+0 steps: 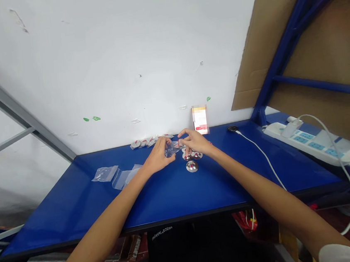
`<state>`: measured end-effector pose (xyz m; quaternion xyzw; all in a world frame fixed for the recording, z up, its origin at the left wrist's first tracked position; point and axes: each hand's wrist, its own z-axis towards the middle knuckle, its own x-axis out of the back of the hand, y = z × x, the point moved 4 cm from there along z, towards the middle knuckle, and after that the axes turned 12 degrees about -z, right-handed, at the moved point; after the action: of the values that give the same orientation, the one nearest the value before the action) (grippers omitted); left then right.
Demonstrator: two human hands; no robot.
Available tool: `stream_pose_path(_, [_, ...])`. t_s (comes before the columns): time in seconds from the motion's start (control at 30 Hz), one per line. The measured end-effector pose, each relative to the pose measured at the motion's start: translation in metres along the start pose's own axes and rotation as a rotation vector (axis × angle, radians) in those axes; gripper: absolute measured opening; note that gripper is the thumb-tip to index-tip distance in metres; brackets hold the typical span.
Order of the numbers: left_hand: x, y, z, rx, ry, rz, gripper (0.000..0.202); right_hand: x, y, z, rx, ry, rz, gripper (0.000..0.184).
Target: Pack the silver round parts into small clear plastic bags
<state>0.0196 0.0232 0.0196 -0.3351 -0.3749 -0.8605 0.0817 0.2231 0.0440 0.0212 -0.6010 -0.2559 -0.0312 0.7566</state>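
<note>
A small clear plastic bag (171, 149) is held in my left hand (159, 155), between the thumb and fingers. From the other side, my right hand (196, 141) reaches to the end of the bag, its thumb and fingers bent in. A small pale and reddish patch shows at those fingertips, too small to name. Below the right hand, shiny domed metal discs with red centres lie in a cluster, one (198, 155) partly under the fingers. Another metal disc (192, 166) lies a little nearer to me. Flat clear bags (105, 174) rest left of my left forearm.
Several bagged discs (144, 143) lie in a row along the wall. A blurred card (200, 120) stands against it. On the right are a round black charger (232, 129) with a white cable and a white power strip (309, 142). Blue frame bars border the blue table (169, 198).
</note>
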Motion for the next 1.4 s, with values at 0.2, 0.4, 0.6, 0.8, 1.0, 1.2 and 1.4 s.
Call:
stream_pose_path(0.2, [-0.002,0.000,0.000,0.039,-0.025,-0.089,0.044,-0.003,0.006,0.003,-0.048,0.023,0.093,0.027])
stream_pose_path(0.4, [-0.003,-0.001,0.000,0.143,-0.053,-0.208,0.046,-0.002,-0.003,-0.004,-0.134,-0.071,0.331,0.029])
stream_pose_path(0.6, [-0.002,-0.008,0.002,0.210,-0.065,-0.417,0.041,0.003,-0.016,-0.011,-0.029,-0.204,0.394,0.053])
stream_pose_path(0.8, [-0.006,-0.012,0.003,0.345,-0.056,-0.756,0.039,0.005,-0.020,-0.011,0.003,-0.201,0.381,0.047])
stream_pose_path(1.0, [-0.008,-0.007,-0.001,0.558,-0.094,-1.011,0.036,0.004,-0.015,-0.007,0.133,-0.109,0.052,0.052])
stream_pose_path(1.2, [-0.011,-0.005,-0.004,0.608,-0.165,-0.997,0.047,0.000,-0.008,-0.002,0.219,0.051,-0.106,0.020])
stream_pose_path(1.4, [-0.008,-0.006,-0.001,0.566,-0.166,-1.079,0.042,0.006,-0.019,-0.003,0.315,0.078,-0.014,0.032])
